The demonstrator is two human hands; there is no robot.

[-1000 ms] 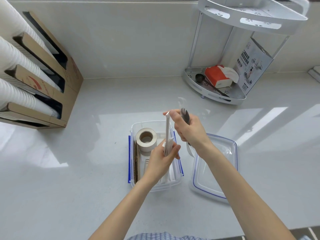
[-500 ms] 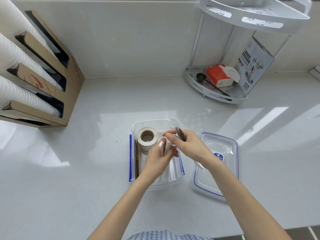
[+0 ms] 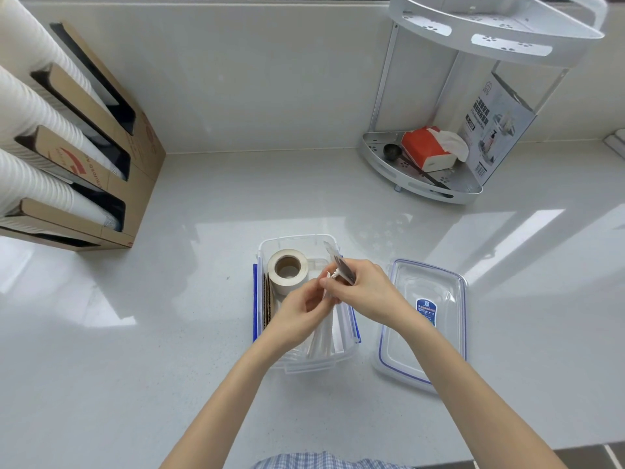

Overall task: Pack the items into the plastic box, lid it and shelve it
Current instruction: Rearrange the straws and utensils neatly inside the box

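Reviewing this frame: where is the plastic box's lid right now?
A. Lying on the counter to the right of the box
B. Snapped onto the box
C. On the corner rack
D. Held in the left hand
A: the lid lies flat on the counter, right of the open plastic box.

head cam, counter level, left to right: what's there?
cardboard cup dispenser → tape roll in the plastic box → lid → corner rack
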